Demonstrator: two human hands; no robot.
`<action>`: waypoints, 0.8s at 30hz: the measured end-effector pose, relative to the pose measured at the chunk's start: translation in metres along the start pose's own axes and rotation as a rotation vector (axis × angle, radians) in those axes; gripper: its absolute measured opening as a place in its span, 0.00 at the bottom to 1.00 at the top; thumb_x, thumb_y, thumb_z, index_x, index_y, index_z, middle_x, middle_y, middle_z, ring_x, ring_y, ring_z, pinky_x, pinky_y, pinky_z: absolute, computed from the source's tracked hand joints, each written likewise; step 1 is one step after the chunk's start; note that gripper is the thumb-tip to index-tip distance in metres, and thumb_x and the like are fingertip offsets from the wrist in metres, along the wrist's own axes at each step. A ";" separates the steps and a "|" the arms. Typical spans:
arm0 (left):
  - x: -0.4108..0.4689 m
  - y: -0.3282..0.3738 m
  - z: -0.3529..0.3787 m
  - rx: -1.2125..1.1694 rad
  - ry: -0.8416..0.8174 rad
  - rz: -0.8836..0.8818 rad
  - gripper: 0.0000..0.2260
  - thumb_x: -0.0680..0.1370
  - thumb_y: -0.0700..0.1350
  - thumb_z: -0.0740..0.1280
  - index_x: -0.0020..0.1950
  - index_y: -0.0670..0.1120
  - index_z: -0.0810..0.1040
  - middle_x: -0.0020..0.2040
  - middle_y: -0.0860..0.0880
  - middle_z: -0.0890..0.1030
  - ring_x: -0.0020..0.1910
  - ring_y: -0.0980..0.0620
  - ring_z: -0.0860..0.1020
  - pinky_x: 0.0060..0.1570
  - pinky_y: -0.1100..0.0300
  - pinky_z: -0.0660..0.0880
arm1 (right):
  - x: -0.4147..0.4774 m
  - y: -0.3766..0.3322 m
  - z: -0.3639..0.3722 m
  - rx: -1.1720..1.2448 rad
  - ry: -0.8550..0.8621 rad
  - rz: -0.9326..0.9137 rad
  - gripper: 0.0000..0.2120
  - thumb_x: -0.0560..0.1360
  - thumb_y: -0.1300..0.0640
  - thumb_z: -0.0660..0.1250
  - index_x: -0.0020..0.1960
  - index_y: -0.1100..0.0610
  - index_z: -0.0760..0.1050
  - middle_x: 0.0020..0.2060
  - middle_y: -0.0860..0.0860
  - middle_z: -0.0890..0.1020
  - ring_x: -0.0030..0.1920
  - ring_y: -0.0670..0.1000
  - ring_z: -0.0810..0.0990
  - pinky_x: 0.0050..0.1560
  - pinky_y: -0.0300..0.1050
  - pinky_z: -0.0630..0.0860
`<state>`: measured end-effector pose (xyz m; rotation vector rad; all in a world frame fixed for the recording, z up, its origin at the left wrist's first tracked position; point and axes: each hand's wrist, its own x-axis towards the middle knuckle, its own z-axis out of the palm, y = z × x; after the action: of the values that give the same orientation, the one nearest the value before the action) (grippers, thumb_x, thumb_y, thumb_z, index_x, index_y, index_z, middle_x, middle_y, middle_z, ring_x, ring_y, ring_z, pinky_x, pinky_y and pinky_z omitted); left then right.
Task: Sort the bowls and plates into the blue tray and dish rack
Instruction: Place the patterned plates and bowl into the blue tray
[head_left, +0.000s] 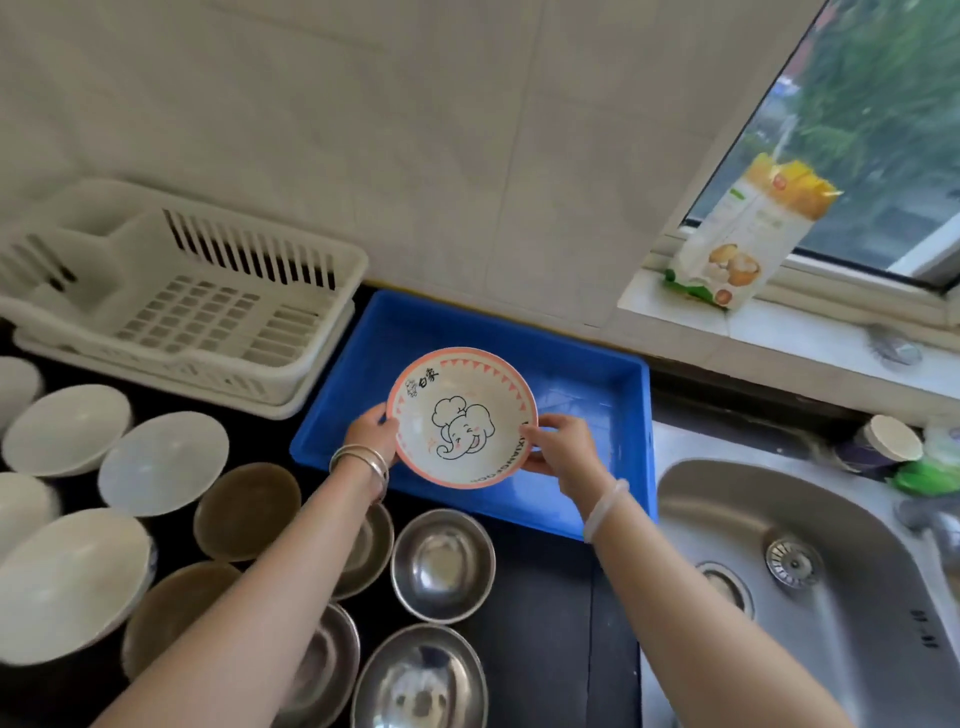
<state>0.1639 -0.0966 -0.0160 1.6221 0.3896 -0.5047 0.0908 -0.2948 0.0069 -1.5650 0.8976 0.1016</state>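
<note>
Both hands, left hand (371, 434) and right hand (558, 444), have a closed grip on opposite rims of the elephant bowl (462, 418), held level above the empty blue tray (587, 374); the tray floor lies directly below.

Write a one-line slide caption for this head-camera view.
Both hands, left and right, hold an elephant-print bowl over the blue tray.
</note>
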 end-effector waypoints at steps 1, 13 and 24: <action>0.010 0.001 -0.003 0.010 -0.005 -0.019 0.14 0.75 0.33 0.55 0.40 0.48 0.76 0.37 0.48 0.77 0.41 0.45 0.74 0.43 0.53 0.74 | 0.007 0.000 0.007 -0.007 0.006 0.011 0.11 0.76 0.65 0.65 0.57 0.65 0.76 0.43 0.61 0.81 0.36 0.56 0.82 0.28 0.41 0.80; 0.069 -0.003 -0.020 -0.020 -0.014 -0.183 0.12 0.78 0.35 0.56 0.55 0.46 0.75 0.45 0.44 0.78 0.36 0.49 0.76 0.31 0.55 0.74 | 0.049 0.016 0.060 0.062 -0.003 0.128 0.09 0.77 0.65 0.63 0.56 0.64 0.75 0.43 0.58 0.81 0.35 0.53 0.82 0.26 0.38 0.79; 0.073 -0.008 -0.031 -0.402 -0.114 -0.491 0.17 0.80 0.38 0.56 0.69 0.46 0.65 0.66 0.40 0.71 0.65 0.35 0.70 0.56 0.32 0.68 | 0.036 0.041 0.066 0.574 -0.188 0.226 0.14 0.76 0.68 0.64 0.61 0.61 0.73 0.44 0.55 0.85 0.44 0.53 0.84 0.39 0.39 0.82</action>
<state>0.2241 -0.0677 -0.0599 1.0986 0.7592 -0.8254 0.1199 -0.2519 -0.0607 -0.9046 0.8569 0.1352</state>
